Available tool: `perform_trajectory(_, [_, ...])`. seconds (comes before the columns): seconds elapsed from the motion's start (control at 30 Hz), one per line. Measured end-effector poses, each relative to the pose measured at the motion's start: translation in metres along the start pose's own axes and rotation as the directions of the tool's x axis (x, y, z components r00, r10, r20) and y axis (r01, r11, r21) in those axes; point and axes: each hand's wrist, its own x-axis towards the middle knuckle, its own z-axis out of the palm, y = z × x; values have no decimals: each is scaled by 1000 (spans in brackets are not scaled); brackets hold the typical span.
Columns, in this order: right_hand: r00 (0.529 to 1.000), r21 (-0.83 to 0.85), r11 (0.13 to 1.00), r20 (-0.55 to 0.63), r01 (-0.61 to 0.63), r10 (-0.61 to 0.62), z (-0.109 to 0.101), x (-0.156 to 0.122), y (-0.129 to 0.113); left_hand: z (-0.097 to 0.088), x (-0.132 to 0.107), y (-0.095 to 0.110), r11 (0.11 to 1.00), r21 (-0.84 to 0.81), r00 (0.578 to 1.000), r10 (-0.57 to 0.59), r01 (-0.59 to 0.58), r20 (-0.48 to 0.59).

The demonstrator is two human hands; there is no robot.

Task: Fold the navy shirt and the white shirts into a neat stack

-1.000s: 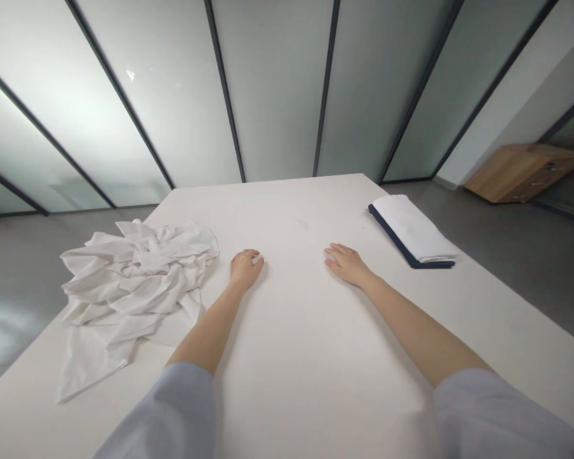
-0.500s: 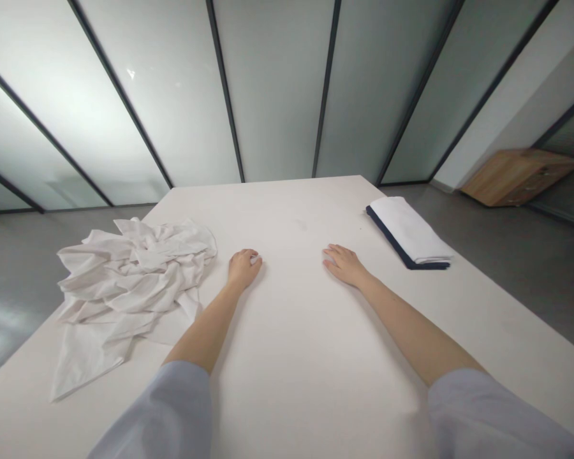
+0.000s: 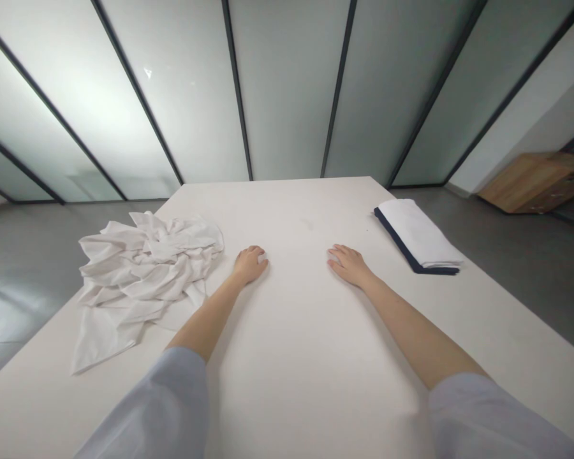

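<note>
Both my forearms reach out over a white table (image 3: 296,357). My left hand (image 3: 249,264) rests on the table with its fingers curled in; a small white bit shows at the fingertips and I cannot make out what it is. My right hand (image 3: 349,264) lies flat on the table, palm down, fingers stretched out and holding nothing. A crumpled pile of white cloth (image 3: 143,274) lies just left of my left hand, not touching it. A folded stack of white and dark blue cloth (image 3: 418,236) sits to the right of my right hand.
Frosted glass panels with dark frames (image 3: 287,89) stand behind the table's far edge. Grey floor surrounds the table. A low wooden cabinet (image 3: 530,182) stands at the far right by the wall.
Both hands stay where they were on the table. The view has shifted slightly, so the cloth pile and the folded stack sit a little further right in the picture.
</note>
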Motion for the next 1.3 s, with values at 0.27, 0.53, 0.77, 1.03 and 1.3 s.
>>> perform_trajectory(0.27, [1000,-19,1000,-17,10,-10,6,2,4,-89,-1,-55,935,187,923,-236,301,-303])
perform_trajectory(0.53, [993,-14,999,-105,49,-50,18,7,11,-145,-28,-149,741,366,809,-585,563,-61])
perform_trajectory(0.77, [995,-3,1000,-95,22,-22,17,7,8,-158,-34,-145,743,225,768,-558,631,-314])
perform_trajectory(1.03, [994,56,998,-109,-22,28,15,7,2,-220,19,-63,897,185,747,-203,401,-633])
perform_trajectory(1.3, [872,436,900,-432,-21,230,21,13,19,-153,80,35,954,73,935,300,-291,-190])
